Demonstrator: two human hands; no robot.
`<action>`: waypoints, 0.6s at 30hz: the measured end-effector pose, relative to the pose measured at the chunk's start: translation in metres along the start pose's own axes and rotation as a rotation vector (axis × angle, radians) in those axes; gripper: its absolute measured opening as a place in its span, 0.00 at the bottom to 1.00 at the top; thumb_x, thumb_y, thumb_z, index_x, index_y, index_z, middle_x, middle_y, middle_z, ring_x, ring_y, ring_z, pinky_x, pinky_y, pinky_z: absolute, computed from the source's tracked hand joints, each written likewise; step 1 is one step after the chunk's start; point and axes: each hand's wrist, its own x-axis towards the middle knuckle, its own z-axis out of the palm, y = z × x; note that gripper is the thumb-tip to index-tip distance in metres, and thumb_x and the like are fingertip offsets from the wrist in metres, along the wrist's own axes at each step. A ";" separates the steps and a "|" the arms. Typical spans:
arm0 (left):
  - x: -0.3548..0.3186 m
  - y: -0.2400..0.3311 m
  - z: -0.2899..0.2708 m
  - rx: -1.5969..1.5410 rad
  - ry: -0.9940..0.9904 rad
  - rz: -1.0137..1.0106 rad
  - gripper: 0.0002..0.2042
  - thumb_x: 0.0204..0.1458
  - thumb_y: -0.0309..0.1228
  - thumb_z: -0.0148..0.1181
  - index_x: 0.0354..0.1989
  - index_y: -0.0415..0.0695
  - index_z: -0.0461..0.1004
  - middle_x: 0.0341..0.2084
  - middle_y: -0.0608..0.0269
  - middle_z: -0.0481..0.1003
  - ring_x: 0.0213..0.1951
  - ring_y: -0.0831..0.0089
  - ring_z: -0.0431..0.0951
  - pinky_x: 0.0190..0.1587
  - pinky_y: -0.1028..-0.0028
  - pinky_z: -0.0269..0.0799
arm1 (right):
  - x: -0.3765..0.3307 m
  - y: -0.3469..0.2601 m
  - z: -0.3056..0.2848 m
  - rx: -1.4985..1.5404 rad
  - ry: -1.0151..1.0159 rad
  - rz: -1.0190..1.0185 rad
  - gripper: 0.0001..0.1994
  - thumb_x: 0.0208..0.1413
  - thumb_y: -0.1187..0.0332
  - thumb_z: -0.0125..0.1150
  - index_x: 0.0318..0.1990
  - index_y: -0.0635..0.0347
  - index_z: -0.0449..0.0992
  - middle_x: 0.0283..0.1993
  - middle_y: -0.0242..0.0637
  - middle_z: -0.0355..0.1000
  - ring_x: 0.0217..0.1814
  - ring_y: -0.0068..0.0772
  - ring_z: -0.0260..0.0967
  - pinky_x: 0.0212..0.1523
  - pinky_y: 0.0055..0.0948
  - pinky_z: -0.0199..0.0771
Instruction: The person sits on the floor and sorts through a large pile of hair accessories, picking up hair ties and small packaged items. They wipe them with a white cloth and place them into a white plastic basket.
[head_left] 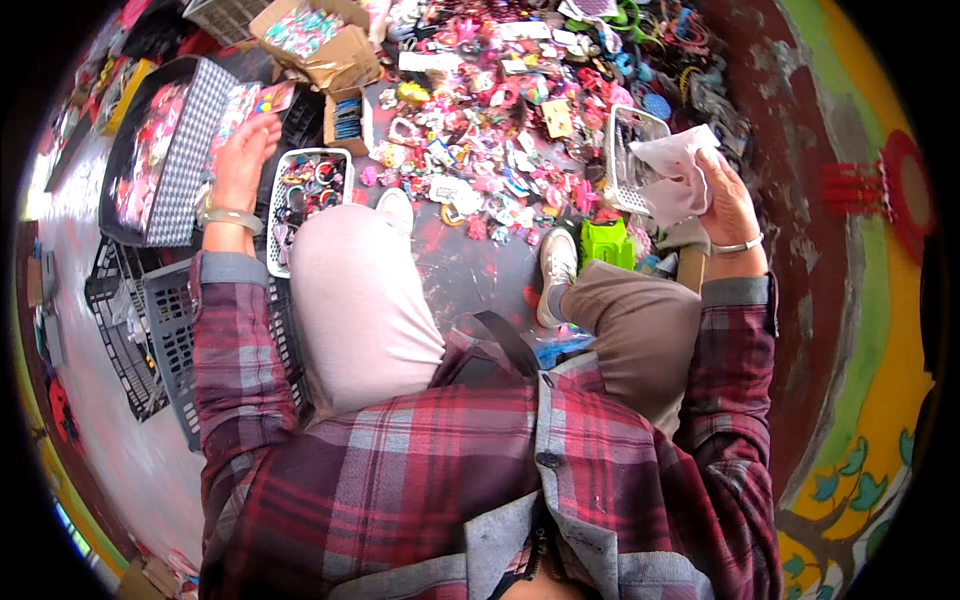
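My right hand (732,208) grips a thin, crumpled pale pink sheet (668,180); whether it is tissue, cloth or plastic I cannot tell. The sheet hangs partly in front of a white plastic basket (625,190) on the right. On the other side, my left hand (243,165) is raised with its fingers stretched out and nothing visible in it. It is beside a white basket (348,185) of dark and coloured hair ties (312,180). A black-and-white patterned box (192,150) with red and pink items stands to its left.
A wide heap of small colourful hair accessories (490,130) covers the floor ahead. Cardboard boxes (335,65) stand at the far left, a lime-green container (606,243) by my right shoe. Grey crates (170,340) lie at my left, a painted wall (870,330) runs along the right.
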 end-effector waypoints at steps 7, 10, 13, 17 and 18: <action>-0.042 0.147 0.133 -0.023 -0.410 0.276 0.13 0.56 0.27 0.44 0.46 0.35 0.67 0.41 0.59 0.72 0.45 0.75 0.71 0.48 0.79 0.64 | -0.057 0.019 -0.163 -0.104 0.306 -0.013 0.17 0.53 0.61 0.55 0.47 0.61 0.69 0.43 0.32 0.70 0.44 0.25 0.67 0.44 0.27 0.66; -0.069 0.168 0.175 0.124 -0.529 0.398 0.11 0.55 0.25 0.45 0.43 0.34 0.70 0.39 0.59 0.73 0.43 0.76 0.71 0.47 0.78 0.65 | -0.076 0.041 -0.226 -0.138 0.429 -0.008 0.15 0.55 0.63 0.50 0.48 0.58 0.69 0.44 0.31 0.70 0.46 0.23 0.66 0.46 0.27 0.64; -0.077 0.163 0.210 0.141 -0.570 0.366 0.10 0.54 0.25 0.46 0.42 0.35 0.70 0.38 0.61 0.73 0.42 0.76 0.72 0.47 0.78 0.65 | -0.077 0.065 -0.271 -0.284 0.675 0.011 0.15 0.53 0.69 0.46 0.48 0.58 0.69 0.44 0.32 0.70 0.47 0.23 0.65 0.46 0.23 0.63; -0.070 0.124 0.244 0.042 -0.606 0.235 0.10 0.54 0.26 0.47 0.42 0.36 0.71 0.36 0.62 0.74 0.41 0.77 0.72 0.45 0.78 0.65 | -0.064 0.123 -0.328 -0.709 0.671 -0.259 0.21 0.48 0.78 0.40 0.50 0.56 0.67 0.39 0.33 0.70 0.40 0.25 0.67 0.43 0.21 0.65; -0.068 0.114 0.247 0.112 -0.584 0.202 0.10 0.54 0.26 0.47 0.42 0.36 0.71 0.36 0.63 0.74 0.40 0.78 0.72 0.44 0.79 0.66 | -0.057 0.135 -0.319 -0.679 0.622 -0.263 0.22 0.47 0.80 0.37 0.51 0.54 0.67 0.38 0.34 0.71 0.39 0.27 0.68 0.43 0.25 0.67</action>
